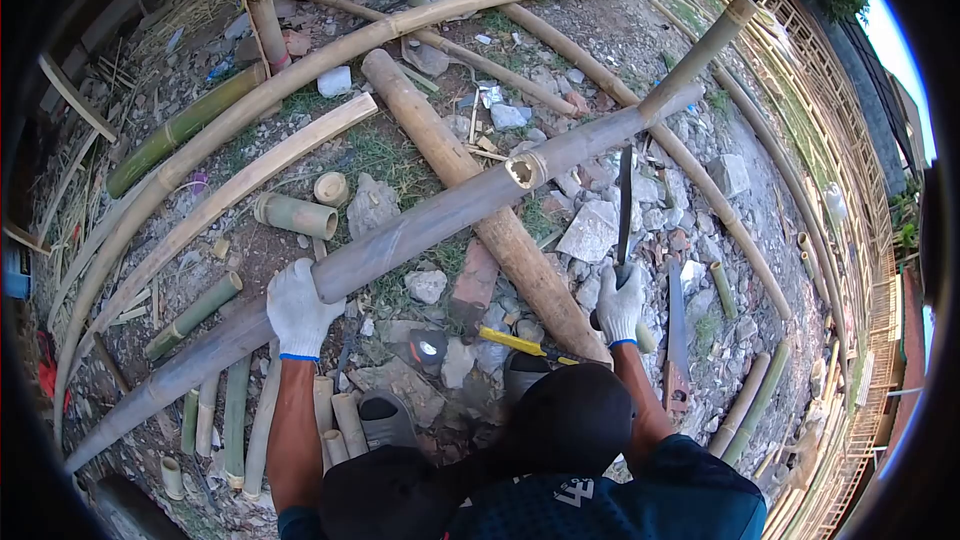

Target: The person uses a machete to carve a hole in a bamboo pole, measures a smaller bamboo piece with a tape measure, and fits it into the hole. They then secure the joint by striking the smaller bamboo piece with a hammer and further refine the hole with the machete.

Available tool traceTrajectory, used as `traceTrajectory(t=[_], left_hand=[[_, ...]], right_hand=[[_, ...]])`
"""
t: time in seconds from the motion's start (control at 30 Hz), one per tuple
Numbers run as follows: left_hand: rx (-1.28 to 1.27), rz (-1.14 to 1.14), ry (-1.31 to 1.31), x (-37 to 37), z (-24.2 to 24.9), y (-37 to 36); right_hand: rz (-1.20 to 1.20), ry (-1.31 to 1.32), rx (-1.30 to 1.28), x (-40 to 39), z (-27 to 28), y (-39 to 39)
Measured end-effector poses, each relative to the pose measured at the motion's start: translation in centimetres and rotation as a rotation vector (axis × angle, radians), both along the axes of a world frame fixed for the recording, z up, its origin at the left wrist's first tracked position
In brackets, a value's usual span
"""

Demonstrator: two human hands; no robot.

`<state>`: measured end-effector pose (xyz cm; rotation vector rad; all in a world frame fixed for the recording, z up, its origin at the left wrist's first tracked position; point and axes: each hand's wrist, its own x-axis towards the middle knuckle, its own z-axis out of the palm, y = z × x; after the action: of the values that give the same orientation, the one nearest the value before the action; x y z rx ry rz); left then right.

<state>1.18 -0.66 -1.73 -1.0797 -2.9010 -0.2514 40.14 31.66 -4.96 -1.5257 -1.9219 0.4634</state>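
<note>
dark shirt (545, 508), bamboo pole (420, 230) over rubble (590, 230)

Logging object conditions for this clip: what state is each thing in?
Left hand: gloved, on dark pole
Right hand: gloved, gripping machete
Machete: bare-bladed, held
Dark pole: lying across brown pole, opening in side
Handsaw: lying flat
Short bamboo tube: on its side, end open

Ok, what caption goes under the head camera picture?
White-gloved left hand on a long grey bamboo pole, white-gloved right hand holding a dark-bladed knife.
</note>
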Motion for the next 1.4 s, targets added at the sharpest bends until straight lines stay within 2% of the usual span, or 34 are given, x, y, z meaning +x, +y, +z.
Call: traceTrajectory(t=[0.03,0.1,0.13,0.23,0.33,0.47,0.57,0.6,0.73,0.87,0.97,1.07,1.13,1.23,1.3,1.37,1.4], left_hand=[[-0.004,-0.007,0.006,0.2,-0.1,0.1],[-0.010,0.008,0.025,0.8,0.4,0.5],[-0.019,0.014,0.027,0.8,0.3,0.3],[-0.038,0.036,0.001,0.8,0.4,0.4],[-0.041,0.037,0.002,0.5,0.4,0.5],[-0.037,0.038,-0.005,0.5,0.2,0.5],[-0.012,0.021,0.001,0.4,0.1,0.4],[-0.001,0.012,0.006,0.4,0.0,0.2],[-0.028,0.028,-0.012,0.6,-0.1,0.1],[-0.012,0.011,-0.001,0.5,0.2,0.4],[-0.005,0.011,0.009,0.6,0.0,0.3],[0.027,0.012,0.020,-0.4,0.3,0.8],[0.016,0.006,0.010,0.5,0.2,0.3],[-0.025,0.013,-0.023,0.6,1.1,0.6],[-0.015,0.014,-0.019,0.5,0.4,0.2],[0.003,0.018,-0.012,0.0,0.4,0.3],[0.013,0.025,-0.009,-0.4,0.3,0.6]], right_hand=[[0.119,0.145,0.021,-1.8,1.8,-1.6],[0.276,0.064,-0.083,-4.6,4.5,-3.1],[0.400,-0.054,0.065,-5.3,3.2,-2.5],[0.554,0.011,-0.104,-8.9,2.5,-1.7],[0.579,-0.032,-0.068,-10.7,3.7,-1.2],[0.546,0.108,-0.054,-12.0,7.2,-1.8],[0.494,-0.036,-0.030,-11.9,3.2,-0.3],[0.468,-0.155,-0.122,-11.6,1.2,0.7],[0.506,-0.050,-0.132,-11.3,4.0,1.3],[0.578,0.274,0.164,-12.3,7.5,0.3],[0.518,-0.129,-0.062,-12.0,0.1,2.5],[0.485,0.040,-0.002,-13.1,0.8,3.3],[0.516,0.115,-0.042,-12.8,5.8,1.1],[0.573,0.250,0.086,-12.7,5.8,0.8],[0.566,0.105,0.032,-11.9,1.1,2.6],[0.549,-0.087,-0.053,-11.6,-0.7,4.1],[0.524,-0.021,-0.048,-12.0,-0.3,4.0]])
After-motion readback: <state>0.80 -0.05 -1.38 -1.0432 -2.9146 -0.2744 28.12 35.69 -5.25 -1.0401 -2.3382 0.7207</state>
